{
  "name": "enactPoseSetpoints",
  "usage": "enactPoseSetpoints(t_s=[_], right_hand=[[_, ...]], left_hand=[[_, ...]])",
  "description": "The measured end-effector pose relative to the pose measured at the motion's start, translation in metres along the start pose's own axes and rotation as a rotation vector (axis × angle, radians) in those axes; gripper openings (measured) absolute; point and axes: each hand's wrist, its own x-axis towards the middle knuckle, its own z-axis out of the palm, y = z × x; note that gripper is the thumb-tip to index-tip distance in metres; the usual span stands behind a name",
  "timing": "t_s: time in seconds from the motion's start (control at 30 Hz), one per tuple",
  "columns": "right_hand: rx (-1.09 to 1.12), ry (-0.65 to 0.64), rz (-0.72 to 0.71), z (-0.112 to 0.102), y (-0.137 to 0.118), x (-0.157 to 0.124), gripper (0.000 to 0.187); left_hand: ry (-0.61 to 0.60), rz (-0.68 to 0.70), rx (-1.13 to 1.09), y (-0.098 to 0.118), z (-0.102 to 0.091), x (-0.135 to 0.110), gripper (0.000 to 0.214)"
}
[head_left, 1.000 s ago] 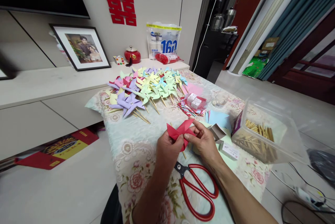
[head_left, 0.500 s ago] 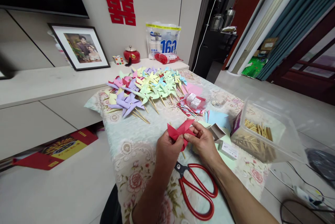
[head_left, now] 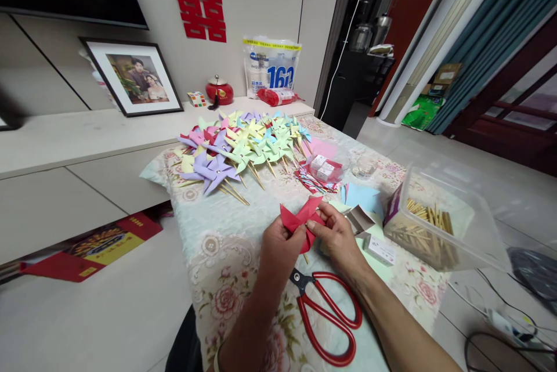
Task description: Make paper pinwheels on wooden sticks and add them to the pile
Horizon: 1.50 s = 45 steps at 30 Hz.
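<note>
A red paper pinwheel is held just above the table between both hands. My left hand pinches its left side, fingers closed on the paper. My right hand grips the right side with thumb and fingers pressed at the centre. A thin wooden stick pokes out below the paper. Red-handled scissors lie on the flowered tablecloth right under my wrists.
A pile of several pastel pinwheels on sticks lies at the far end. A clear plastic box of wooden sticks stands at the right, with blue paper squares, small boxes and a glass dish nearby.
Both hands stay on the red pinwheel; my right fingers have shifted slightly toward its centre, pressing the paper a little more together.
</note>
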Motion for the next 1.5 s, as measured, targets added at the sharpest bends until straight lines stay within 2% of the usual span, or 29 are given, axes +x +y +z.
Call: enactPoseSetpoints(t_s=[0.2,0.47,0.63,0.8,0.93,1.0,1.1,1.17,1.23,1.33,1.4,1.5], right_hand=[[0.011,0.003,0.018,-0.001,0.000,0.000,0.037],[0.008,-0.053,0.109,-0.013,-0.002,-0.001,0.024],[-0.067,-0.076,0.138,-0.016,-0.001,-0.002,0.026],[-0.102,-0.115,0.169,-0.017,0.001,-0.003,0.023],[-0.038,-0.025,0.109,-0.015,-0.004,-0.002,0.023],[0.062,0.031,0.063,-0.015,-0.008,-0.001,0.019],[0.204,0.108,0.026,-0.017,-0.015,0.002,0.017],[0.262,0.146,0.031,-0.019,-0.018,0.004,0.019],[0.286,0.152,0.033,-0.021,-0.019,0.005,0.019],[0.273,0.114,0.026,-0.022,-0.019,0.006,0.019],[0.280,0.103,0.026,-0.021,-0.018,0.005,0.021],[0.318,0.121,0.041,-0.020,-0.017,0.005,0.022]], left_hand=[[0.009,-0.081,-0.112,0.001,-0.001,0.003,0.030],[-0.080,-0.113,-0.126,0.005,-0.009,-0.001,0.031],[-0.075,-0.170,-0.121,0.005,-0.008,0.002,0.033],[-0.127,-0.172,-0.151,0.009,-0.006,-0.003,0.035],[-0.161,-0.151,-0.166,0.013,-0.011,-0.003,0.031],[-0.076,-0.084,-0.118,0.013,-0.017,0.001,0.030],[0.157,0.027,0.116,0.014,-0.028,0.007,0.024],[0.252,0.083,0.437,0.016,-0.031,0.010,0.015],[0.257,0.161,0.852,0.018,-0.028,0.012,0.011],[0.212,0.237,1.359,0.021,-0.015,0.016,0.022],[0.191,0.206,1.518,0.022,-0.005,0.023,0.031],[0.155,0.087,1.573,0.023,0.004,0.034,0.031]])
